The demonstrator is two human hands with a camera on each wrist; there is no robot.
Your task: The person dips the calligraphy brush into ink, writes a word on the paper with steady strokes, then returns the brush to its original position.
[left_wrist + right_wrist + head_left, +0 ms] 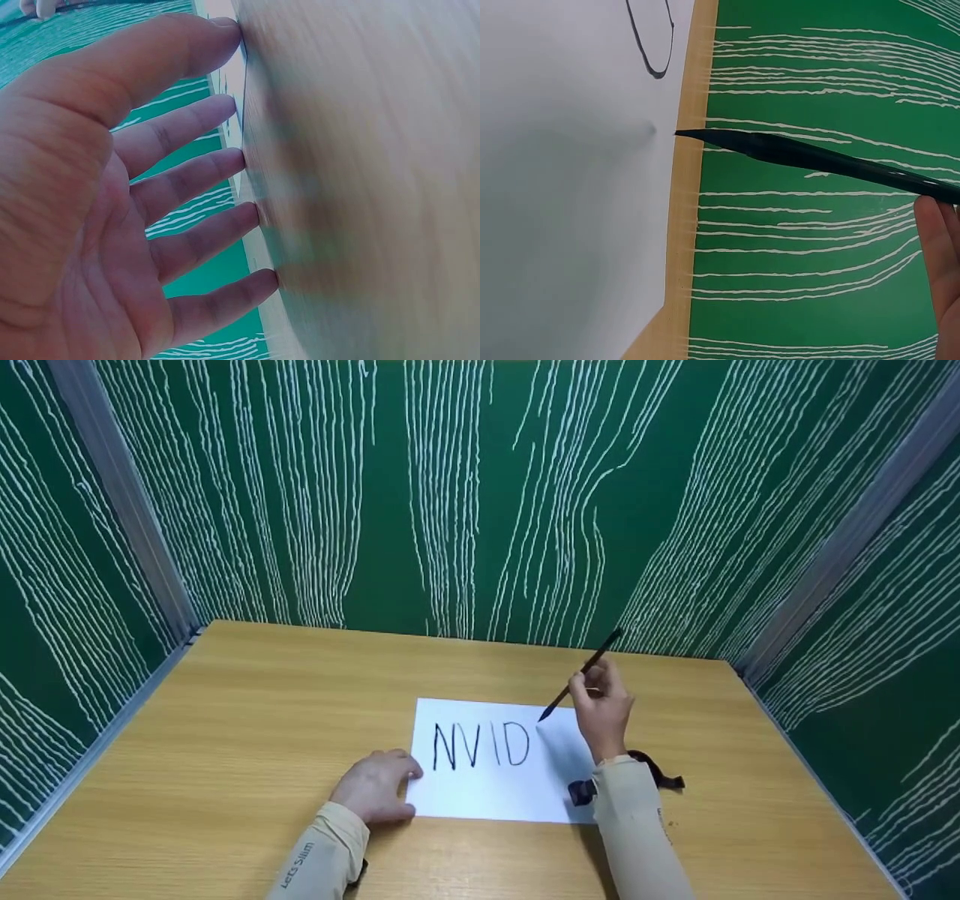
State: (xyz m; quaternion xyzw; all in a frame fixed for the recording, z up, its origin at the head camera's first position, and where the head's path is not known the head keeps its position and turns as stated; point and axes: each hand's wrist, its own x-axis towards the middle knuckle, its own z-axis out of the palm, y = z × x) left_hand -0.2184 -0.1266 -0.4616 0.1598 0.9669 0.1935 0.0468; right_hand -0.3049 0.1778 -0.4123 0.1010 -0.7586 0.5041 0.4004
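A white sheet of paper (487,795) lies on the wooden table, with the dark letters "NVID" (480,746) written across it. My right hand (606,716) pinches a dark brush (592,661) over the sheet's upper right part. The brush's pointed tip (705,136) hovers just right of the D; its faint shadow shows on the paper in the right wrist view. At the sheet's left edge rests my left hand (379,786), its fingers spread. In the left wrist view the fingertips (231,159) touch down along the table and paper edge.
The wooden table (247,720) reaches back to green walls (382,547) with wavy white lines. Grey posts (847,532) stand at the corners. A black strap (660,774) hangs at the right wrist, over the paper's right side.
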